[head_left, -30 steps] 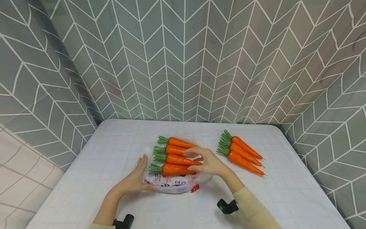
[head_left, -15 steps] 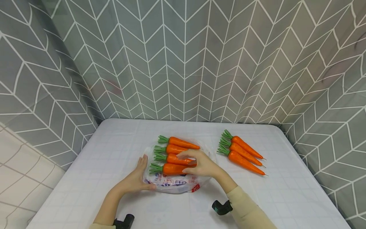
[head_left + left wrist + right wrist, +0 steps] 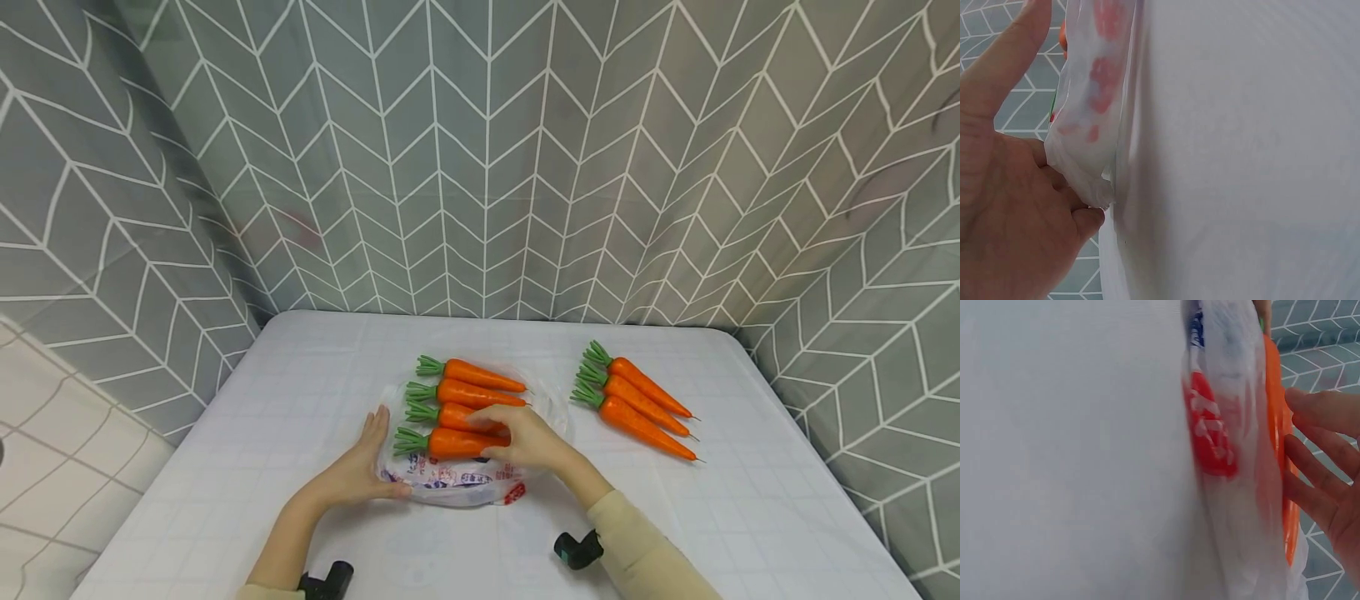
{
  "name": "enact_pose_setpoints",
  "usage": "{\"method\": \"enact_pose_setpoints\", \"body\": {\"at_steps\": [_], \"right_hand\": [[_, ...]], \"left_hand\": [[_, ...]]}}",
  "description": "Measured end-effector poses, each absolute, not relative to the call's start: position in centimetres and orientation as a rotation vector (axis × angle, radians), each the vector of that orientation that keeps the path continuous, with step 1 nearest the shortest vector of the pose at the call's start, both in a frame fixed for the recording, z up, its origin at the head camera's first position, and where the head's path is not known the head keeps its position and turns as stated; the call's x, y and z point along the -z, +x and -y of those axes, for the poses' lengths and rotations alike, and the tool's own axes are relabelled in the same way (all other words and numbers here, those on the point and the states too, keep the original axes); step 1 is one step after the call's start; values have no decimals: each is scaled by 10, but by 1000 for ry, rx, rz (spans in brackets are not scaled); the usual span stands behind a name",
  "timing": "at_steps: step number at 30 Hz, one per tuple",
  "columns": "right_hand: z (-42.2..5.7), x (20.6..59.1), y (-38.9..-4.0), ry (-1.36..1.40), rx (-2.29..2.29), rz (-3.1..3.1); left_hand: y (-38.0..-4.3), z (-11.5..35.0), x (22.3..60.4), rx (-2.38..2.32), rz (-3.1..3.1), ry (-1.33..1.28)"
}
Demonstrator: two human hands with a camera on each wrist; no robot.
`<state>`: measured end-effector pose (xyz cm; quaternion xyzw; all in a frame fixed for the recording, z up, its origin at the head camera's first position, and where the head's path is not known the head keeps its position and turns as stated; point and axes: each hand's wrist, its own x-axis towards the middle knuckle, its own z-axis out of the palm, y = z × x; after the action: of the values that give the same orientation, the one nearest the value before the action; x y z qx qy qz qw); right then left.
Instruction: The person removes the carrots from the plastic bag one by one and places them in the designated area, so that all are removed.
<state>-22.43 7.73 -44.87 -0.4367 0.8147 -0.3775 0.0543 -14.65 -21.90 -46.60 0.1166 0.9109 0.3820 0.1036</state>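
A translucent white plastic bag with red and blue print (image 3: 457, 497) lies on the table with several orange carrots on top of it, green stems to the left. My left hand (image 3: 366, 467) rests against the bag's left end, fingers spread along its far side and thumb at its near corner. My right hand (image 3: 528, 437) is over the tapered ends of the two nearest carrots, its fingertips right at them. The front carrot (image 3: 453, 443) shows beside my thumb. In the right wrist view, the fingers (image 3: 1313, 447) are loosely extended beside an orange carrot (image 3: 1274, 394).
Three more carrots (image 3: 633, 426) lie side by side at the right, tips pointing toward the near right. A white cloth (image 3: 300, 375) covers the table. Grey chevron-patterned curtains (image 3: 480, 167) stand behind and at both sides.
My right hand has moved left and slightly toward me, off the thin tips of the carrots and further along the nearer two. The left hand, bag and carrots look unmoved.
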Motion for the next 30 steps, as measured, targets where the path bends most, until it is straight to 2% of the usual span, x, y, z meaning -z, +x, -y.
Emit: {"method": "enact_pose_setpoints", "body": {"at_steps": [19,30], "right_hand": [[-71,450,-216,-1320,637,-2745],[-70,450,-214,-1403,612,-2774]], "left_hand": [[-147,219,466,-1128,-2680,336],[-148,220,467,-1130,-2676,336]]}}
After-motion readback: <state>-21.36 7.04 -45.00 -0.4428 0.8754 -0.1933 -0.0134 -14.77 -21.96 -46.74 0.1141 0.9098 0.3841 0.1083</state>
